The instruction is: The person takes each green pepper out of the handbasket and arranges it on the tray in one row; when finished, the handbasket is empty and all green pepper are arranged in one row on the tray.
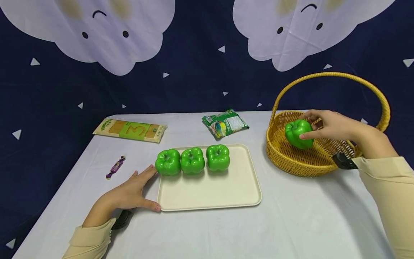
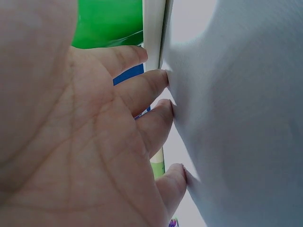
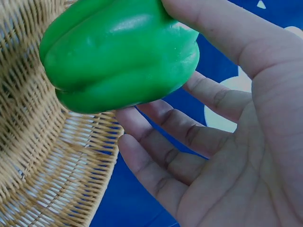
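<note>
My right hand (image 1: pixel 333 126) grips a green bell pepper (image 1: pixel 298 134) between thumb and fingers, over the wicker basket (image 1: pixel 291 166). The right wrist view shows the same bell pepper (image 3: pixel 118 56) close up, the basket's woven wall (image 3: pixel 61 165) behind it. At the left edge of the cream tray (image 1: pixel 210 192), my left hand (image 1: pixel 129 192) is spread, thumb at the near corner and fingers by the leftmost pepper (image 1: pixel 168 162). Two more green peppers, a middle one (image 1: pixel 192 160) and a right one (image 1: pixel 218 158), stand in a row along the tray's back side.
A pack of noodles (image 1: pixel 130 130) lies at the back left, with a purple-wrapped candy (image 1: pixel 115 167) in front of it. Behind the tray is a green snack packet (image 1: pixel 225 123). The basket's tall handle (image 1: pixel 333 74) arches above the right hand.
</note>
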The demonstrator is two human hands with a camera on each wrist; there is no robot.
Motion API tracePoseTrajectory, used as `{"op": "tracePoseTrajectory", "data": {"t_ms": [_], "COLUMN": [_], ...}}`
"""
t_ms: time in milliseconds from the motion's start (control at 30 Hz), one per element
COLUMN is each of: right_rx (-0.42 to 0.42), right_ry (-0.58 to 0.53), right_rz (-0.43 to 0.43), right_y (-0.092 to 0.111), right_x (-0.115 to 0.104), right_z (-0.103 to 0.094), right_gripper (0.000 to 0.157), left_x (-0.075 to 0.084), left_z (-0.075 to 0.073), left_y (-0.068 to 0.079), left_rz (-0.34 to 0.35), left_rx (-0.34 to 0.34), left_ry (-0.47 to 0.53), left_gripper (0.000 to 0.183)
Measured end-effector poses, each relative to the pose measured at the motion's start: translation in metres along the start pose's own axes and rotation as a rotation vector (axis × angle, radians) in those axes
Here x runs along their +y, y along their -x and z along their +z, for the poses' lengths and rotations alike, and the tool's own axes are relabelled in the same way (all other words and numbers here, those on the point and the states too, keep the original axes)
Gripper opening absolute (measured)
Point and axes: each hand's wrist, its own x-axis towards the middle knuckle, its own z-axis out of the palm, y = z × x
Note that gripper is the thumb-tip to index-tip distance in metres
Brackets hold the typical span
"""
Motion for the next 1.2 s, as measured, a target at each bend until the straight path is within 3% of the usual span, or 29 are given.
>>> {"op": "tracePoseTrajectory", "data": {"t_ms": [633, 1200], "right_rx": [0.087, 0.130], "right_ry": [-0.136, -0.219], "right_rz": [-0.030, -0.118], "right_y": [0.014, 0.009], "right_x": [-0.029, -0.048], "right_z": [0.005, 0.020], "right_gripper": [0.067, 0.069], "left_x": [0.000, 0.001], "left_z": [0.000, 0.000], "left_y": [0.000, 0.000], "left_rz": [0.005, 0.000], "left_rx": [0.003, 0.002], "left_ry": [-0.006, -0.007], "left_gripper": [0.140, 0.140]}}
